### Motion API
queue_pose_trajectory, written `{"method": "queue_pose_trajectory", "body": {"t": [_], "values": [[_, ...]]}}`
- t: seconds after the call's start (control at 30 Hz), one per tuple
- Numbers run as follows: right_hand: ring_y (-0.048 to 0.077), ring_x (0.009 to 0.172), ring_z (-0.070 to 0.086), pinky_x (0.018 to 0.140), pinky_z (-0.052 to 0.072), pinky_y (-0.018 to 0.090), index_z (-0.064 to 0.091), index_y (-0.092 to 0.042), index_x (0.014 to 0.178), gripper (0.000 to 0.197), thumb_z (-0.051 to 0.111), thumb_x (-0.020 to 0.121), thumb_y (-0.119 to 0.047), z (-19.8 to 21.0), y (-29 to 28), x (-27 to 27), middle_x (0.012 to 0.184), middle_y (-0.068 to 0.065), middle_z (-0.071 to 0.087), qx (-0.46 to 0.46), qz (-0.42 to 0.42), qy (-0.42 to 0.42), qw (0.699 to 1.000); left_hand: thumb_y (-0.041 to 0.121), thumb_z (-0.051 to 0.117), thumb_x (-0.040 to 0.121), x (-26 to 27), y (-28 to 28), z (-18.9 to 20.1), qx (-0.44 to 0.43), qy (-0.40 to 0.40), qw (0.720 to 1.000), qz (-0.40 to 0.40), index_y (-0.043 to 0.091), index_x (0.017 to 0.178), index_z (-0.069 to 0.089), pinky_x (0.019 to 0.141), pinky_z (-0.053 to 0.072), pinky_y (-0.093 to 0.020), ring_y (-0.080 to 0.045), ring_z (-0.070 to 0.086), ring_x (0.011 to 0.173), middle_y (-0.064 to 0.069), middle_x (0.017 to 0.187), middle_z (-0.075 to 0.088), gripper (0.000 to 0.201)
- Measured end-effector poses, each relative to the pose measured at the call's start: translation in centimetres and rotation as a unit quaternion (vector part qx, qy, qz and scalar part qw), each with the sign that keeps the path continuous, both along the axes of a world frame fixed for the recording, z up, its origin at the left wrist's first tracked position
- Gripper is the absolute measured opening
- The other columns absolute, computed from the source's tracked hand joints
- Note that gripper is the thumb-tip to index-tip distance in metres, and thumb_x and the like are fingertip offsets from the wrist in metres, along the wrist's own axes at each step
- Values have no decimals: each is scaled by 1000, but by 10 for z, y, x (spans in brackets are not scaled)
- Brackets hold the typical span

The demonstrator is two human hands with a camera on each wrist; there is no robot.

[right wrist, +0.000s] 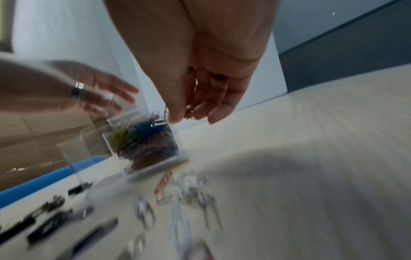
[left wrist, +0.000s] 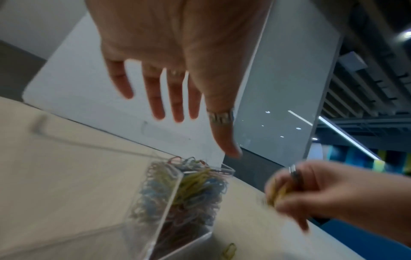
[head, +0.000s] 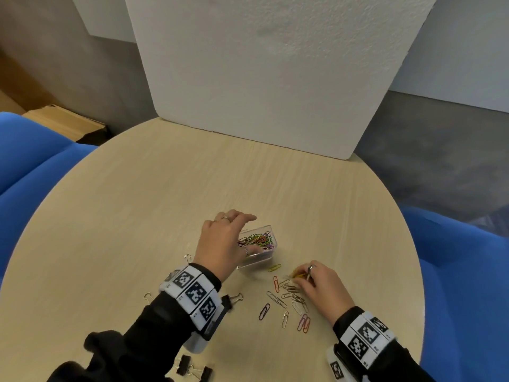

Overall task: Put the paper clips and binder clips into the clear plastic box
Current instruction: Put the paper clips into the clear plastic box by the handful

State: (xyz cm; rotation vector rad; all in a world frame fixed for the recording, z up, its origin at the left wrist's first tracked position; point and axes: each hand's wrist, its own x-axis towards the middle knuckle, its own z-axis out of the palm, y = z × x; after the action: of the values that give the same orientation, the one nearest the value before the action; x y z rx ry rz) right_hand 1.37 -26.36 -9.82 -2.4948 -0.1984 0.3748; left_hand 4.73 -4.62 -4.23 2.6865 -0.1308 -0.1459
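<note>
The right hand [head: 321, 282] is curled, pinching a few paper clips [head: 298, 274] just above the counter [head: 137, 216]. Loose clips [head: 289, 301] lie scattered beneath and beside it. The left hand [head: 223, 244] hovers spread over the box [head: 261, 259], fingers relaxed, holding nothing. The box is nearly full of coloured clips. Binder clips [head: 192, 369] lie near the counter's front edge.
</note>
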Motion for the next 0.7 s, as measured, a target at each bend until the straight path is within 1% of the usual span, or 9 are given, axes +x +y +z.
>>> {"method": "queue_pose_trajectory", "body": {"t": [0.07,0.13,0.23,0.3,0.4,0.47,0.53,0.6,0.7], "values": [[-3,78,51,73,40,8,66,-21,96,11,59,88,-24,16,7,9,88,-12,55,28,-7,-47,998,58,66,70,-4,8,-2,42,42,998,-6,37,138,34,103,23,-36,-13,37,127,12,139,41,78],[3,79,54,77,45,15,66,-19,97,13,60,87,-24,31,18,21,89,-10,57,51,-5,-94,994,56,67,71,-7,13,-9,55,81,995,-7,39,138,33,105,19,-39,-13,38,127,13,139,42,77],[6,81,53,80,45,19,68,-16,97,14,61,87,-22,40,40,38,93,-6,59,52,15,-130,990,49,69,74,-8,15,-18,28,80,996,12,40,135,37,104,19,-39,-10,44,121,15,134,47,70],[11,87,56,84,45,22,69,-14,99,15,62,86,-19,39,53,46,97,-2,63,42,37,-135,989,47,70,74,-8,14,-19,18,75,997,20,41,134,38,103,19,-39,-10,45,120,16,132,48,68],[18,101,55,92,42,27,66,-14,110,26,62,85,-19,32,62,50,107,3,63,6,73,-131,989,45,70,74,-10,15,-21,5,76,997,26,43,134,38,100,22,-37,-9,45,118,18,130,49,68],[19,102,54,92,41,29,65,-14,112,29,65,83,-19,31,61,49,107,3,64,-1,84,-149,985,45,71,74,-11,16,-22,-9,77,997,28,44,134,38,99,22,-37,-9,45,117,18,129,50,68],[21,90,58,80,50,36,71,-14,99,23,72,77,-18,31,57,45,96,1,68,1,115,-191,975,45,72,73,-10,17,-25,-18,76,996,31,44,134,39,99,22,-36,-9,45,117,18,129,50,69],[22,76,59,62,52,37,74,-19,87,17,77,70,-21,29,53,42,84,-4,69,-26,168,-230,958,45,72,73,-10,17,-26,-19,72,997,35,44,133,40,98,22,-35,-9,45,116,19,129,50,68],[22,72,59,56,51,35,74,-21,84,15,70,72,-29,26,49,42,82,-7,69,-69,202,-247,945,45,72,73,-10,17,-27,-31,72,996,41,45,133,40,95,23,-34,-9,45,116,19,128,50,69]]}}
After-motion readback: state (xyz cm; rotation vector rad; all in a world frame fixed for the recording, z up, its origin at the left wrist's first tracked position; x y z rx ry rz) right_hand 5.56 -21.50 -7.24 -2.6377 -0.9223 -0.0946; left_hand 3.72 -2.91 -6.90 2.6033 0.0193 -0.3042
